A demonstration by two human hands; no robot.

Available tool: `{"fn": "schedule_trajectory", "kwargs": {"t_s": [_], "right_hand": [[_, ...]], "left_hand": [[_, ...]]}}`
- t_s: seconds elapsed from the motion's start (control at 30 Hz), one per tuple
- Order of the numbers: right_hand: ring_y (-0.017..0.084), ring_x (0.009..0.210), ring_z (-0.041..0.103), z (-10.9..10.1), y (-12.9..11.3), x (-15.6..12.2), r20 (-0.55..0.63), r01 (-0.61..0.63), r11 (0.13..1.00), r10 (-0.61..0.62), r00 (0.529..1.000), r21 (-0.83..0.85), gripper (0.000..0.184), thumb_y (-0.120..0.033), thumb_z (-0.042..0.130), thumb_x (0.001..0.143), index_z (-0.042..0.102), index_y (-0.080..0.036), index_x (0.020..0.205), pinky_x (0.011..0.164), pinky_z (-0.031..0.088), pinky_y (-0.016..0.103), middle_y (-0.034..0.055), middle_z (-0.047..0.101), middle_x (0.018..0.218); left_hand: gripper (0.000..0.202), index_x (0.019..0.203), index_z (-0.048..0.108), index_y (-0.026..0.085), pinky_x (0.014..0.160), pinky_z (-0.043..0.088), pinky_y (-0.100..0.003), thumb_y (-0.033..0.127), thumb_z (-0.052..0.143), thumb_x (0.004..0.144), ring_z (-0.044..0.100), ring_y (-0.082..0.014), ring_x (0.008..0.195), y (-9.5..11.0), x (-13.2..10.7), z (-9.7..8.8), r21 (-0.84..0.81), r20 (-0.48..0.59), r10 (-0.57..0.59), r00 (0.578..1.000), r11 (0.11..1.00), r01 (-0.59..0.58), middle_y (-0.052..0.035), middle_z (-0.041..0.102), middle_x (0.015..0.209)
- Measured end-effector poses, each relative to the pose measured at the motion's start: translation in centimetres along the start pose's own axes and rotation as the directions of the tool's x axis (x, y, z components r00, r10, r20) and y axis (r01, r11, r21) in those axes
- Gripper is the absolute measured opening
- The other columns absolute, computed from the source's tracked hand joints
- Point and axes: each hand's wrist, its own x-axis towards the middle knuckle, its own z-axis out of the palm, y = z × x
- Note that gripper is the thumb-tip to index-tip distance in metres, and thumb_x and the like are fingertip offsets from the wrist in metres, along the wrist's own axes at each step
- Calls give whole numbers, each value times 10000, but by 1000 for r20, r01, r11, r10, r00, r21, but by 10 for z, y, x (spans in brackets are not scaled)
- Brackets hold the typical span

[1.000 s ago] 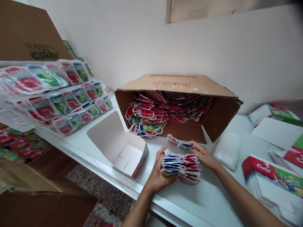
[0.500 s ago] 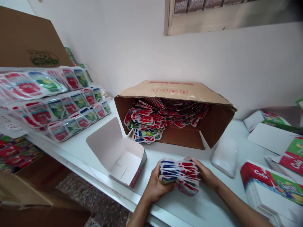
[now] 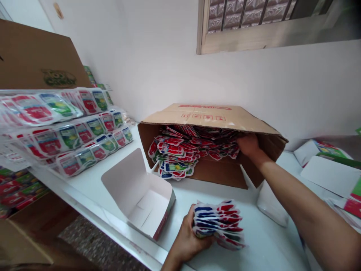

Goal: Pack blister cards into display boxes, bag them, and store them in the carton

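My left hand [image 3: 191, 237] is closed around a thick stack of candy packets [image 3: 218, 222], red and blue with white edges, held just above the table near its front edge. Inside the cardboard box [image 3: 208, 113], which lies on its side with its opening toward me, my right hand [image 3: 248, 145] touches the right end of a heap of loose packets [image 3: 180, 150]. Its fingers are hidden among the packets and the box's shade. Left of my left hand stands an open white carton [image 3: 148, 203], lid up, with no packets inside.
Clear bags of packets [image 3: 67, 135] are piled at the left, with another cardboard box [image 3: 42, 56] behind. Printed flat cartons [image 3: 332, 175] and a white wrapped bundle [image 3: 272, 207] lie at the right. The table's front edge [image 3: 113, 229] runs diagonally, above boxes on the floor.
My right hand has let go of the packet stack and moved up and forward into the cardboard box. My left hand keeps hold of the stack. The view has tilted up slightly.
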Motion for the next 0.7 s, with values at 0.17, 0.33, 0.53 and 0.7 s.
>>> {"fn": "schedule_trajectory", "kwargs": {"t_s": [0.17, 0.33, 0.53, 0.7], "right_hand": [[289, 956, 650, 24, -41, -44, 11, 123, 925, -136, 991, 359, 165, -148, 591, 802, 734, -150, 718, 903, 441, 391, 145, 745, 842], [225, 1112, 617, 35, -69, -95, -121, 30, 711, 78, 990, 703, 314, -390, 460, 939, 714, -211, 985, 974, 460, 370, 79, 699, 1157], [217, 926, 684, 22, -95, -139, -60, -86, 400, 337, 940, 912, 374, -491, 429, 940, 652, -191, 947, 801, 548, 347, 85, 726, 1057], [173, 709, 616, 6, -111, -174, 222, -226, -19, 296, 929, 974, 323, -530, 565, 862, 604, -210, 863, 672, 499, 287, 10, 678, 776]], "left_hand": [[538, 1139, 495, 176, 883, 484, -308, 138, 761, 673, 615, -228, 993, 0, 2, -1, -11, 11, 11, 1000, 1000, -11, -58, 646, 1091], [562, 1142, 498, 178, 875, 491, -298, 149, 780, 657, 611, -221, 1002, -3, 3, -1, -27, 11, 2, 1000, 1000, -1, -57, 646, 1094], [552, 1128, 509, 184, 874, 491, -287, 168, 793, 656, 620, -201, 975, -3, 1, 0, -11, 2, 10, 1000, 1000, -10, -44, 658, 1072], [702, 1220, 491, 175, 963, 466, -359, 213, 826, 604, 600, -254, 1072, -6, 1, 1, 58, -51, 40, 998, 998, -37, -89, 607, 1176]]}}
